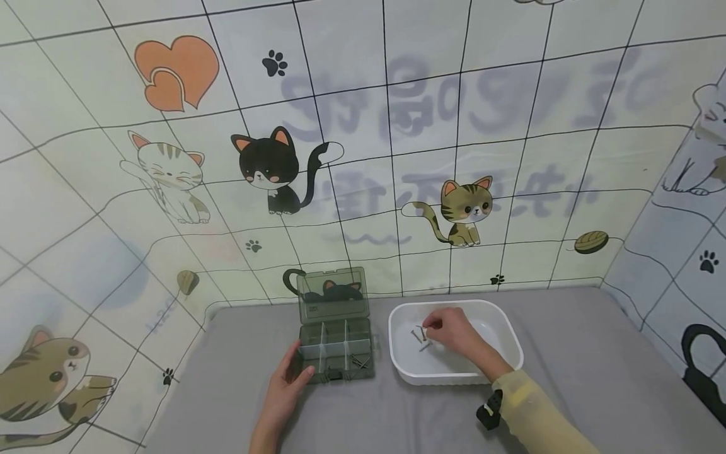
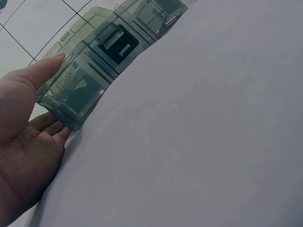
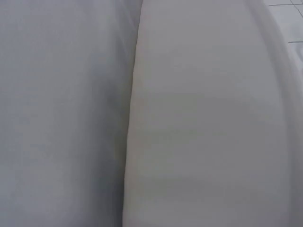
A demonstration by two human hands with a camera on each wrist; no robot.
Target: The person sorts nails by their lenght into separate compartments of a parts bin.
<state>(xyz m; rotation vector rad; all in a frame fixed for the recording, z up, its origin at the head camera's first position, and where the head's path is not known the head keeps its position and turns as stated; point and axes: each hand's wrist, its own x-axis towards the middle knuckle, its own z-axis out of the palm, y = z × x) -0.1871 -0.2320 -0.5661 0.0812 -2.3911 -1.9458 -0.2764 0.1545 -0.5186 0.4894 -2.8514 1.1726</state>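
A green see-through compartment box stands on the grey cloth with its lid raised at the back. Several screws lie in its front right compartment. My left hand grips the box's left side, thumb over the edge; the left wrist view shows the fingers against its lower corner. Inside the white tray, my right hand pinches a small screw at its fingertips. More loose screws lie just beneath. The right wrist view shows only the tray's outer wall and cloth.
A wall sheet printed with cats and grid lines rises behind the box and tray and along both sides. Grey cloth covers the table. A black strap device sits at the right wrist, by a yellow sleeve.
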